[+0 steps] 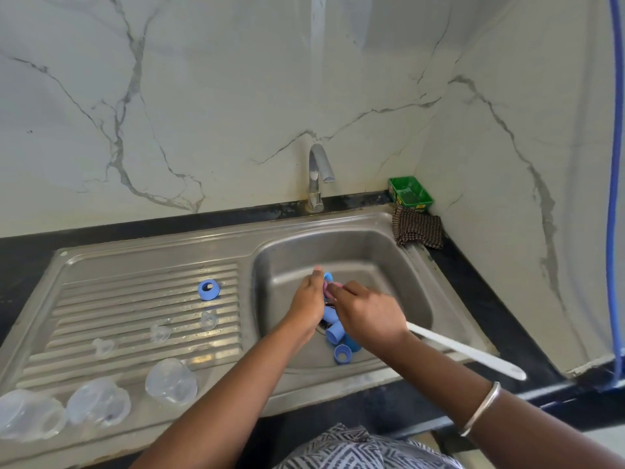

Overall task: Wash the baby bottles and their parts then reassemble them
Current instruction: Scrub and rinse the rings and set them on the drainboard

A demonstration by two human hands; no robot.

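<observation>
Over the sink (389, 245), both hands clamp one blue ring (328, 276): left hand (306, 301), right hand (367, 314) scrubbing. Wet, it may slip toward the drain below.

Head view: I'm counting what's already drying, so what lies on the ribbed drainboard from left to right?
Three clear bottles along the near edge, left to right; on the ribs behind, three clear teats, then the blue ring.
</observation>
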